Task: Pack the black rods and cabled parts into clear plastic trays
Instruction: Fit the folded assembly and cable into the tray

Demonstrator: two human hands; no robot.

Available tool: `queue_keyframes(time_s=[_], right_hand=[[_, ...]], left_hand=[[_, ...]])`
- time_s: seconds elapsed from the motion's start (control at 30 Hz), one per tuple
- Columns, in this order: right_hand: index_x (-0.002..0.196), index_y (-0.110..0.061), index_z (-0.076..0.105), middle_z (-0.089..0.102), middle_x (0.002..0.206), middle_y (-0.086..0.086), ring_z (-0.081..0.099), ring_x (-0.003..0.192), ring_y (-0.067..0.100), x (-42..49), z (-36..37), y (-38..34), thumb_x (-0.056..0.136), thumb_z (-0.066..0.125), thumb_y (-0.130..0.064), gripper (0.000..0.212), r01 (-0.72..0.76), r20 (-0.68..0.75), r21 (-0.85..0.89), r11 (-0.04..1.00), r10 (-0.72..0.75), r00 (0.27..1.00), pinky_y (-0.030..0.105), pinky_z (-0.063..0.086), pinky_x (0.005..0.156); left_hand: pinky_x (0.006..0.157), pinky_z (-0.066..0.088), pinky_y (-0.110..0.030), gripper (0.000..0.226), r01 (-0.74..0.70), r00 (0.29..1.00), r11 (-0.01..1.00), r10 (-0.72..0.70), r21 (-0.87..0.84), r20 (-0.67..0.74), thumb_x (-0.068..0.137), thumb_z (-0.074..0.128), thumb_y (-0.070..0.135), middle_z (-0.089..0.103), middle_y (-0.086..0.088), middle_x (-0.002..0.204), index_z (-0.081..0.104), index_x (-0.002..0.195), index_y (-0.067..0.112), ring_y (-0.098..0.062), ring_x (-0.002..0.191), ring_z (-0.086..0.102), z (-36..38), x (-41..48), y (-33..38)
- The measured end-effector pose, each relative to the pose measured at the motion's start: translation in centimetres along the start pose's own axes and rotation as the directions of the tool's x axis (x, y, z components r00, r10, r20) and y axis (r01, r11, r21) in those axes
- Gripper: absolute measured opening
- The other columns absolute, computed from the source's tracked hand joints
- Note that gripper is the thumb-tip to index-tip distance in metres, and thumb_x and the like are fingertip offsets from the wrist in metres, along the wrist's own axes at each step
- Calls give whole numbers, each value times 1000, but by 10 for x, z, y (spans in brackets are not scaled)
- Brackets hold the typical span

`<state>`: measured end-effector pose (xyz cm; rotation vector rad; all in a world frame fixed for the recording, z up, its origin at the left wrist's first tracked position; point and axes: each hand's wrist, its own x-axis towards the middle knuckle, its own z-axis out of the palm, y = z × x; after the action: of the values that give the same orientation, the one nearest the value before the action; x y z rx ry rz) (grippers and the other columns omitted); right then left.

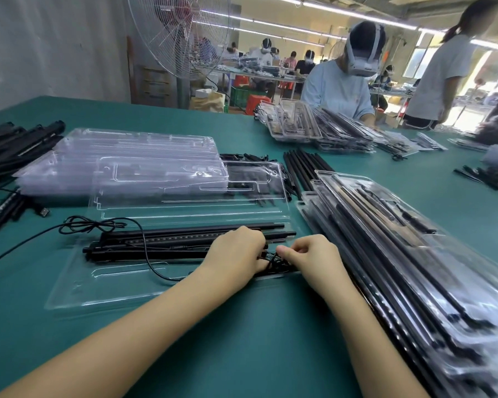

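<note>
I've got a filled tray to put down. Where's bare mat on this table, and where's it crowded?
Bare mat: the near strip between the forearms; the far stretch beyond the empty tray stack; the gap right of the packed trays. Crowded: loose rods at left; the open tray, where left hand and right hand grip the cable.

Black rods (pixel 184 239), teal table (pixel 242 326)
</note>
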<state>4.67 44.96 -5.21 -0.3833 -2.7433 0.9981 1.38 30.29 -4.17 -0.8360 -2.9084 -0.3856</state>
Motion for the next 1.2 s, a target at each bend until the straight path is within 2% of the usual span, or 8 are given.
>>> queue_keyframes(time_s=[0.13, 0.33, 0.43, 0.67, 0.8, 0.93, 1.13, 1.2], right_hand=[[66, 1, 60, 48, 56, 6, 44, 59, 21, 5, 5, 1, 82, 69, -37, 42, -51, -13, -45, 998, 50, 999, 29, 29, 53], [70, -24, 55, 58, 78, 2, 59, 79, 25, 7, 14, 2, 80, 71, -33, 21, -14, -55, -116, 993, 7, 998, 29, 44, 67], [77, -19, 57, 52, 78, -2, 55, 77, 22, 4, 16, 4, 85, 66, -32, 17, 114, -54, -180, 977, -126, 991, 31, 46, 69], [100, -24, 57, 52, 93, 0, 55, 84, 27, -5, 15, 3, 93, 51, -15, 12, 319, 26, -310, 896, -327, 945, 36, 49, 71], [101, -27, 66, 52, 94, -5, 51, 79, 12, -6, 8, 1, 92, 47, -14, 25, 311, 109, -247, 918, -292, 950, 24, 41, 70], [108, -28, 70, 49, 82, -20, 40, 63, -11, -4, -6, 2, 85, 66, -31, 24, 292, 239, -128, 948, -256, 937, 3, 32, 61], [97, -29, 73, 59, 79, -17, 46, 62, -10, 0, -8, -4, 75, 78, -30, 22, 206, 284, -95, 974, -172, 943, 1, 33, 54], [92, -29, 73, 60, 77, -18, 48, 60, -11, 4, -10, -6, 73, 79, -28, 20, 180, 313, -80, 980, -147, 938, 1, 35, 54]], left_hand=[[68, 44, -28, 11, -28, 1000, 992, 28, -120, 2, 86, 60, 24, 62, -2, 94, 52, 81, 19, -24, 89, 59, 0, -5, -7], [73, 44, -27, 13, -81, 997, 960, 76, -267, -30, 84, 65, 26, 52, 8, 79, 57, 76, 20, -12, 78, 51, -7, -8, -19], [85, 41, -29, 10, -90, 986, 991, 75, -97, -146, 91, 58, 29, 52, 5, 96, 61, 95, 21, -14, 94, 46, -10, -6, -32], [82, 47, -31, 19, -75, 996, 997, 73, -28, -55, 96, 51, 20, 61, 5, 105, 66, 106, 23, -15, 104, 53, -8, -9, -43], [82, 45, -30, 17, -103, 993, 994, 100, -42, -59, 94, 53, 20, 61, 6, 103, 66, 104, 24, -15, 100, 54, -7, -7, -47], [79, 41, -22, 13, -90, 996, 980, 89, -176, -16, 90, 61, 24, 57, 11, 89, 70, 100, 26, -10, 90, 55, -8, -9, -55], [91, 30, -27, 11, -126, 984, 992, 120, -33, -135, 86, 65, 35, 50, 10, 109, 72, 95, 34, -14, 109, 38, -2, -11, -54], [97, 31, -30, 10, -85, 993, 994, 79, -64, -91, 86, 64, 36, 50, 12, 115, 69, 96, 35, -14, 114, 40, -2, -10, -56]])
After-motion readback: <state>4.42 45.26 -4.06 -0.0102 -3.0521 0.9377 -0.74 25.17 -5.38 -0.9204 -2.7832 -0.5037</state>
